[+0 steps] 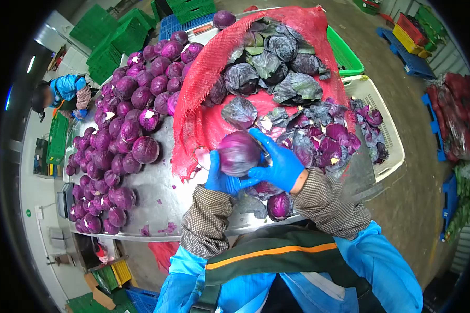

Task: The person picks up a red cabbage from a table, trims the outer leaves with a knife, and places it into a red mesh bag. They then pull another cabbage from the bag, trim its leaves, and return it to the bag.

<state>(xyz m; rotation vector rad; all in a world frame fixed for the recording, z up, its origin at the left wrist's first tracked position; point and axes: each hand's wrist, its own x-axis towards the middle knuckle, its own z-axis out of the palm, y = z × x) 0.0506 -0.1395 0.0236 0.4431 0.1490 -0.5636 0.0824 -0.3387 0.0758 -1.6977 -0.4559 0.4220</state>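
Note:
Both of my hands, in blue gloves, are round one purple cabbage [239, 153] over the metal table. My left hand [223, 180] cups it from the left and below, with the thumb up its left side. On the right side, my right hand [279, 166] presses its fingers against the cabbage; something thin and dark shows beside them, too small to make out. Behind lies a red mesh sack [198, 88], open, with dark-leaved cabbages [296, 87] in it. Loose trimmed leaves [329, 146] lie to the right, and another cabbage [280, 206] sits just below my right hand.
A large heap of peeled purple cabbages [125, 87] covers the left of the metal table [167, 208]. At the right edge stand a white crate [394, 141] with leaves and a green crate [344, 52]. A person [67, 91] is at the far left.

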